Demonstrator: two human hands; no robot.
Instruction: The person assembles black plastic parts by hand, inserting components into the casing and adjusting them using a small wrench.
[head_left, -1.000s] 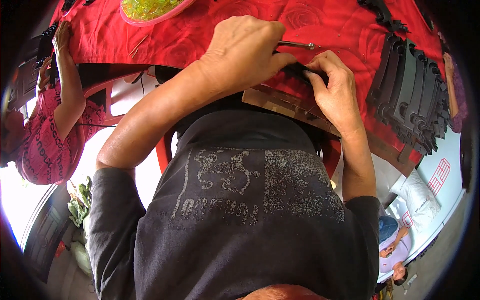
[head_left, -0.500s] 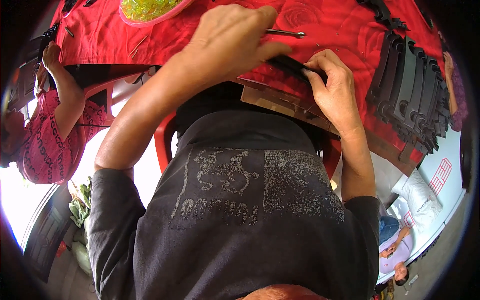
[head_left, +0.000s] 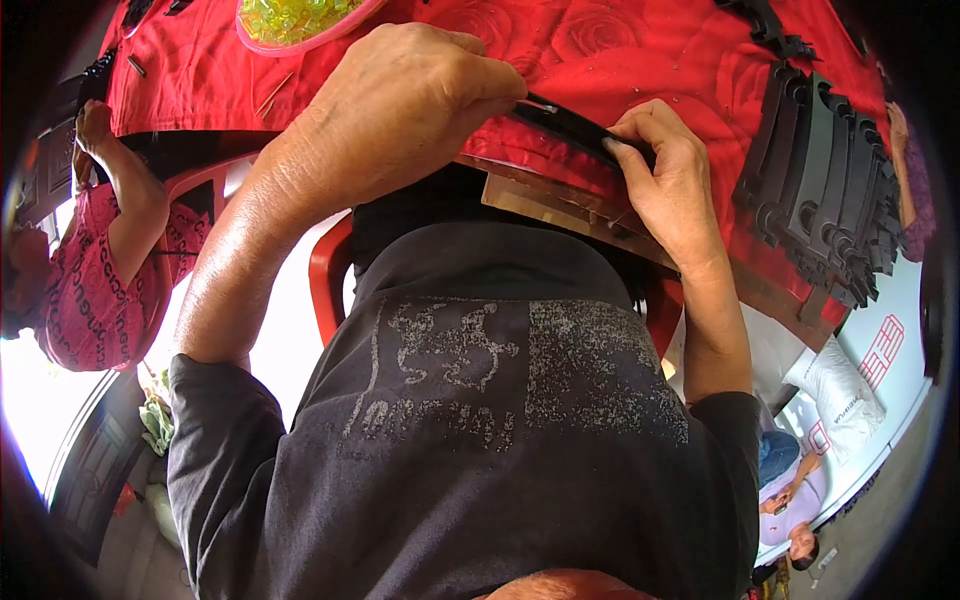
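A narrow black plastic strip (head_left: 570, 125) slants over the near edge of the red-covered table. My right hand (head_left: 665, 170) pinches its right end between thumb and fingers. At the strip's left end is my left hand (head_left: 420, 105), its fingertips closed together and touching or very near that end. What lies within the left fingers is hidden, and the thin metal tool seen earlier no longer shows. Farther right, several curved black and grey plastic strips (head_left: 815, 190) with hooked ends lie stacked side by side.
A pink-rimmed bowl (head_left: 330, 38) of small yellow-green clear pieces stands at the far left. More black parts (head_left: 765, 30) lie at the far right. The red cloth (head_left: 590, 45) covers the table; its wooden edge (head_left: 560, 210) faces me. Other people sit left and right.
My left hand has come down and left, its fingers going from spread to pinched. The metal tool beside it has gone from sight. My right hand and the strip stay nearly still.
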